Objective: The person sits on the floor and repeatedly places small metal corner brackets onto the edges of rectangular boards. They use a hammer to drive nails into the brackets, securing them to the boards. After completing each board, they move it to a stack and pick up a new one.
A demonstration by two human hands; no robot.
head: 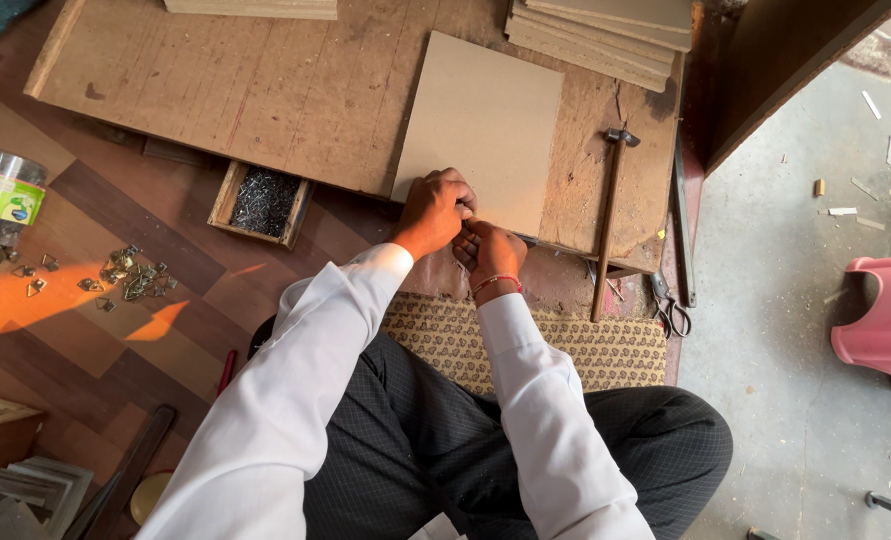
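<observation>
Tan square board point(486, 125) flat on workboard (near edge).

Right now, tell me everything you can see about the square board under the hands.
The square board is a flat, plain tan sheet, like hardboard or thick card, with clean straight edges. It lies slightly turned on the worn wooden work panel. The left hand rests on its near edge, with the right hand beside it.

Matt fibreboard panel point(481, 125); rough, worn wooden workboard point(266, 90).

Likely framing workshop, hammer point(611, 215), nails point(264, 201), boards point(606, 30)
</observation>
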